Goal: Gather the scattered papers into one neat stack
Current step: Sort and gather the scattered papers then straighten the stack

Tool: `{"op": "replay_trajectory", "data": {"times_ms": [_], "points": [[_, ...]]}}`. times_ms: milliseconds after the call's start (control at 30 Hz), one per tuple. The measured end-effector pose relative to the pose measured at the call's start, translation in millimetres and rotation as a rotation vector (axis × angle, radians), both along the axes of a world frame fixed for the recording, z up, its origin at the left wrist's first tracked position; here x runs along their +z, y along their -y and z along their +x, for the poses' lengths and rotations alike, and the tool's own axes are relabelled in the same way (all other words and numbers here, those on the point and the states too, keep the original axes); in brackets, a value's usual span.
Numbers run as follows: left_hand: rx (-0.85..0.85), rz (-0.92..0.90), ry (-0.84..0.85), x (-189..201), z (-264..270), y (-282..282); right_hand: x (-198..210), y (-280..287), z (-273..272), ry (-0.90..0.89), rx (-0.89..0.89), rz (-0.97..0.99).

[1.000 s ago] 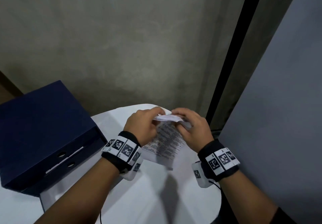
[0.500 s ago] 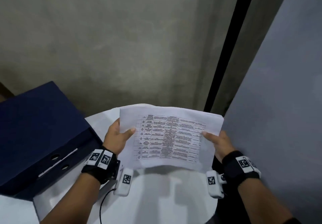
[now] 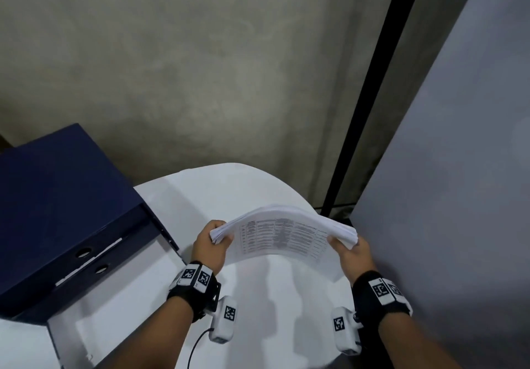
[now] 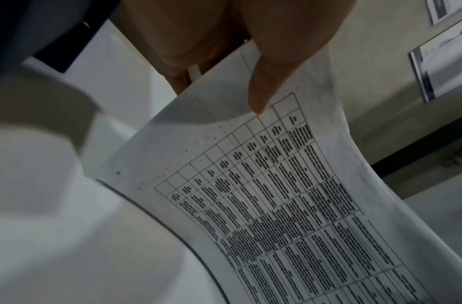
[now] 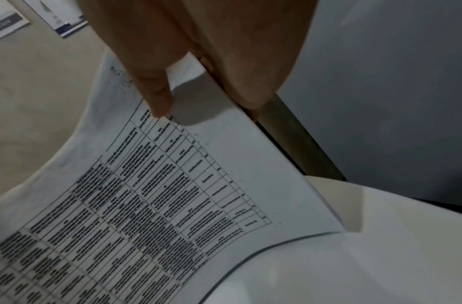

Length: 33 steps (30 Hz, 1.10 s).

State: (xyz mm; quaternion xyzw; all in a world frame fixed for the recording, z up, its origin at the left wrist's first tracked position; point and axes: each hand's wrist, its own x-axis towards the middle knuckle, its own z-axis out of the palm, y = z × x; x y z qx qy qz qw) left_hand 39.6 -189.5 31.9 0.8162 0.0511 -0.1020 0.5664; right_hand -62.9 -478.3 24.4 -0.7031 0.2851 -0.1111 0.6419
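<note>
Papers [image 3: 282, 236]: one stack held above white desk [image 3: 200, 196], long axis left to right, bowed up | left hand [image 3: 210, 249] pinches left end | right hand [image 3: 351, 255] pinches right end | hands equally near.

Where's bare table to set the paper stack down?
Bare white table lies under the paper stack, between left hand and right hand, and beyond toward the wall. Crowded left: navy binder.
</note>
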Motion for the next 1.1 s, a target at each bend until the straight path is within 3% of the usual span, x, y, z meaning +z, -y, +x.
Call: {"op": "replay_trajectory", "data": {"times_ms": [67,267,433,1033,1100], "points": [[-0.023,0.006,-0.014,2,-1,-3,0,3,-3,-0.016,0.008,-0.011],[0.045,-0.332,0.047,21,1,-4,16,5,-5,0.152,-0.054,0.031],[0.086,-0.153,0.108,21,6,1,24,-3,6,0.169,-0.12,-0.086],[0.022,-0.082,0.117,18,11,-1,24,1,3,0.053,-0.108,-0.182],[-0.023,-0.151,0.094,19,11,-5,28,-1,2,0.053,-0.116,-0.182]]}}
